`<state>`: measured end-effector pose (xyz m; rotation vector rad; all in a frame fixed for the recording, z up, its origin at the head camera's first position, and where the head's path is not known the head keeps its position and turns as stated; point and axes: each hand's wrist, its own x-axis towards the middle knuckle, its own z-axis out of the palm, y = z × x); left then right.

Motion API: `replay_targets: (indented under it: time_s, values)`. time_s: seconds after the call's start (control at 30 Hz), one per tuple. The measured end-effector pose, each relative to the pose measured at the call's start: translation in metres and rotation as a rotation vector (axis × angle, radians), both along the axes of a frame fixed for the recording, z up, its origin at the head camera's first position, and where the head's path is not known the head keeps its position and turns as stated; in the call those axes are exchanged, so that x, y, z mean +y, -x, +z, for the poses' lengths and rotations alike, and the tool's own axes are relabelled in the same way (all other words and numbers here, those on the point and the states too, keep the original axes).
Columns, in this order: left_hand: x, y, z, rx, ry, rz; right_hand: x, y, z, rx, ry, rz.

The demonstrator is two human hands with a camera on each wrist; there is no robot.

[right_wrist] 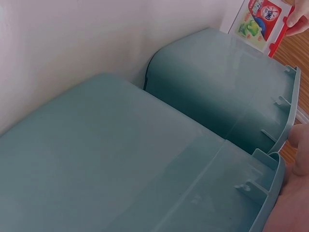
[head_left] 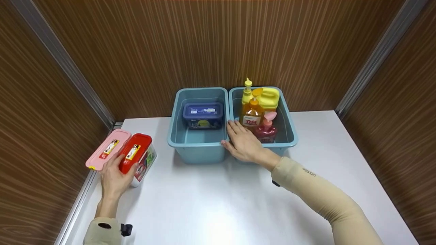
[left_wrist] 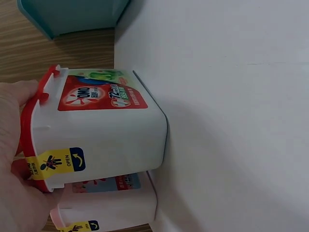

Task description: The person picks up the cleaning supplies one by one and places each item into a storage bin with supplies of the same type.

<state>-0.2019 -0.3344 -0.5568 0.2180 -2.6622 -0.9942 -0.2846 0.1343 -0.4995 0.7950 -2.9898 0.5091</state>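
Observation:
My left hand [head_left: 115, 177] grips a white OMO detergent box with a red lid [head_left: 135, 152] from above, fingers and thumb across its lid. Right beside that box, on its left, stands a similar box with a pink lid [head_left: 109, 149]. In the left wrist view, the red-lidded box [left_wrist: 104, 130] shows its label and a yellow "OPEN" sticker. Over the adjoining rims of two blue-green bins lies my right hand [head_left: 243, 143], fingers straight and thumb on the left bin's [head_left: 197, 152] front rim. Its fingers reach into the right bin [head_left: 289, 131], near the bottles.
Inside the left bin sits a dark blue lidded box [head_left: 203, 115]. The right bin holds an amber pump bottle [head_left: 252, 112], a dark red pump bottle [head_left: 266, 132], a yellow pump bottle [head_left: 247, 92] and a yellow jug [head_left: 269, 97]. Wood-grain panels [head_left: 153, 51] enclose the white table [head_left: 190, 204].

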Motion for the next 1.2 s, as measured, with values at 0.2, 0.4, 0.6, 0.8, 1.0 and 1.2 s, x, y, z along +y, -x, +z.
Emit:
replay_targets:
  time_s: [0.2, 0.4, 0.6, 0.8, 1.0, 1.2]
  values:
    - [0.0008, 0.0011, -0.0025, -0.022, 0.016, -0.013, 0.0000, 0.0001, -0.0004, 0.005, -0.013, 0.000]
    - [0.0011, 0.0012, -0.0045, -0.015, 0.006, -0.009, -0.0001, 0.0003, -0.0011, 0.002, -0.013, -0.001]
    - [0.0008, 0.0012, -0.0034, -0.007, -0.003, -0.023, 0.0008, -0.0002, 0.0000, 0.007, -0.020, 0.011]
    - [-0.0010, 0.0005, -0.0030, -0.015, 0.004, -0.090, 0.0006, -0.0001, 0.0008, 0.008, -0.017, 0.015]
    - [-0.0053, -0.0008, -0.0025, -0.054, -0.010, -0.154, 0.0004, 0.0000, 0.0009, 0.006, -0.018, 0.015]
    - [-0.0063, 0.0009, -0.0035, -0.050, 0.007, -0.193, 0.0001, -0.0002, 0.0012, 0.005, -0.010, 0.009]
